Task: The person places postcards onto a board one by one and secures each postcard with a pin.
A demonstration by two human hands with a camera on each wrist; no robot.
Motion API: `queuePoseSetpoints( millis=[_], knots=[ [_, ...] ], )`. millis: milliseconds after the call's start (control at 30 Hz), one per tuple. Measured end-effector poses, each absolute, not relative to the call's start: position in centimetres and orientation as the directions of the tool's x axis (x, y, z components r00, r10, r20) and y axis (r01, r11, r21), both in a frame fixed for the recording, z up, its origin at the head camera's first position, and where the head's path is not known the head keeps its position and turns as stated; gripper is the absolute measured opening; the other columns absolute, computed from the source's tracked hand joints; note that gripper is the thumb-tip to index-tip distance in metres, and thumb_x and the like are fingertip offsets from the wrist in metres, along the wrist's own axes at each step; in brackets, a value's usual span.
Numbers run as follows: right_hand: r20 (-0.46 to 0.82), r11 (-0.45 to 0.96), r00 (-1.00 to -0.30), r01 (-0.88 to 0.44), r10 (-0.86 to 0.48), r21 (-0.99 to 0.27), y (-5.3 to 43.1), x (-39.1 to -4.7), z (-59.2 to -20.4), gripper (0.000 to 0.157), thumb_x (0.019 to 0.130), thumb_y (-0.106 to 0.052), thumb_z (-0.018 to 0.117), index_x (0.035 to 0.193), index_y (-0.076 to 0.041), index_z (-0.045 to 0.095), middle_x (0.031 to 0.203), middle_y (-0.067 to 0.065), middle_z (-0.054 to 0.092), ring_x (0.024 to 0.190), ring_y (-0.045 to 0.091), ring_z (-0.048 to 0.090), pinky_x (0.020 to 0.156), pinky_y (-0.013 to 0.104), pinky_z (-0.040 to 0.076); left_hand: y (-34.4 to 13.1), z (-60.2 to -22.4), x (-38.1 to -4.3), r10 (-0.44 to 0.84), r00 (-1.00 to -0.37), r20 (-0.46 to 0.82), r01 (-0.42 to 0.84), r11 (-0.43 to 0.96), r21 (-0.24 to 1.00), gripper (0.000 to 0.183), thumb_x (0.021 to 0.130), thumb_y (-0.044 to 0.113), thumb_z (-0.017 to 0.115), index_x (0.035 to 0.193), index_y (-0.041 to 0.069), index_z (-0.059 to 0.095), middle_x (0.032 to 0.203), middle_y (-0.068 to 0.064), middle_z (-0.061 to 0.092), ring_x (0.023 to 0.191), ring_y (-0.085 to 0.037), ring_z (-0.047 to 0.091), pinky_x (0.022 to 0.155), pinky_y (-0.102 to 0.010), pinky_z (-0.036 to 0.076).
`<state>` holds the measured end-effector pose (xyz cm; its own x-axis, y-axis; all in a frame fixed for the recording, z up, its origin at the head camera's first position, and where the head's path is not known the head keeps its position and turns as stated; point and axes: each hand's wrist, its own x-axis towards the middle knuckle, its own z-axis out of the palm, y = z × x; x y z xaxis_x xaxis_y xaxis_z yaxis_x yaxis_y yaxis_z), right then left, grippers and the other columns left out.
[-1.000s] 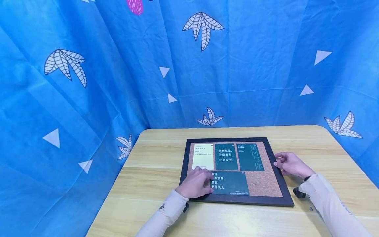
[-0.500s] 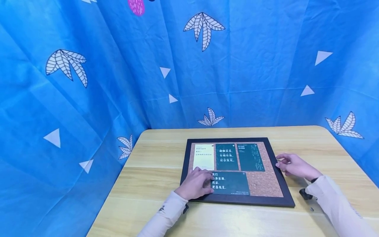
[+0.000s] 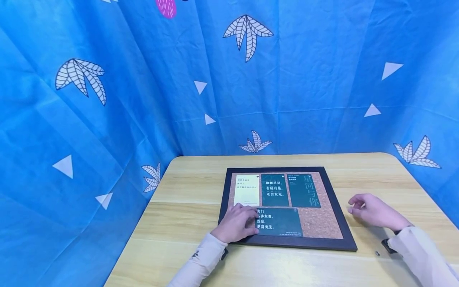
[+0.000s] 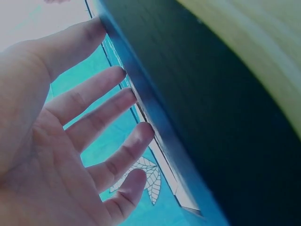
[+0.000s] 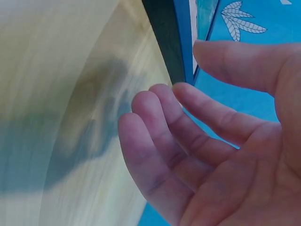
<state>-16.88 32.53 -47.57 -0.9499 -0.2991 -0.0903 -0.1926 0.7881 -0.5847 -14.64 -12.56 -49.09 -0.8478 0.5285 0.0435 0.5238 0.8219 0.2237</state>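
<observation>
A black-framed cork board (image 3: 320,224) lies flat on the table. Across its top run a pale yellow card (image 3: 246,197), a dark green card (image 3: 273,200) and another green card (image 3: 299,195). Below them is a wide green card (image 3: 283,226). My left hand (image 3: 234,224) rests on the lower left of the board, fingertips over the wide card's left end; the left wrist view shows its fingers spread along the frame. To the right of the board, my right hand (image 3: 374,210) is held apart from the frame, fingers loosely bent and holding nothing (image 5: 221,155).
The light wooden table (image 3: 179,223) reaches back to a blue patterned curtain (image 3: 308,87), which also hangs on both sides. A tiny grey item (image 3: 377,253) lies on the table near the right wrist.
My right hand has come away from the board's right edge, moving right and toward me. The left hand, board and cards stay as they were.
</observation>
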Motion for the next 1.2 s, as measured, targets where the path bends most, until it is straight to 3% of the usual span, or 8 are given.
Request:
queuePoseSetpoints(
  millis=[533, 967, 1200],
  knots=[
    [-0.129, 0.83, -0.939, -0.213, -0.32, -0.515, 34.4, -13.2, -48.1, 0.026, 0.091, -0.022, 0.077, 0.101, 0.0, 0.069, 0.085, -0.001, 0.065, 0.072, -0.003, 0.051, 0.064, 0.023, 0.049, -12.6, -49.1, -14.7, 0.529, -0.848, 0.047, 0.526, 0.825, 0.205, 0.043, 0.086, 0.05, 0.081, 0.122, 0.027, 0.075, 0.136, 0.009, 0.07, 0.105, -0.013, 0.058, 0.09, -0.031, 0.042],
    [-0.239, 0.863, -0.937, -0.108, -0.255, -0.494, 34.0, -10.7, -49.6, 0.025, 0.088, -0.028, 0.081, 0.091, -0.009, 0.065, 0.075, -0.002, 0.054, 0.064, 0.004, 0.042, 0.059, 0.024, 0.036, -12.6, -49.0, -14.5, 0.52, -0.853, 0.039, 0.517, 0.832, 0.203, 0.044, 0.085, 0.05, 0.081, 0.122, 0.027, 0.074, 0.134, 0.01, 0.07, 0.103, -0.011, 0.057, 0.089, -0.031, 0.041],
    [-0.238, 0.884, -0.947, -0.085, -0.215, -0.459, 33.9, -10.0, -50.1, 0.023, 0.087, -0.025, 0.081, 0.093, -0.009, 0.065, 0.076, -0.003, 0.053, 0.066, 0.003, 0.042, 0.06, 0.023, 0.036, -12.5, -48.9, -14.5, 0.523, -0.851, 0.053, 0.523, 0.83, 0.193, 0.044, 0.085, 0.05, 0.081, 0.122, 0.026, 0.074, 0.134, 0.009, 0.071, 0.105, -0.012, 0.059, 0.091, -0.032, 0.043]
  ],
)
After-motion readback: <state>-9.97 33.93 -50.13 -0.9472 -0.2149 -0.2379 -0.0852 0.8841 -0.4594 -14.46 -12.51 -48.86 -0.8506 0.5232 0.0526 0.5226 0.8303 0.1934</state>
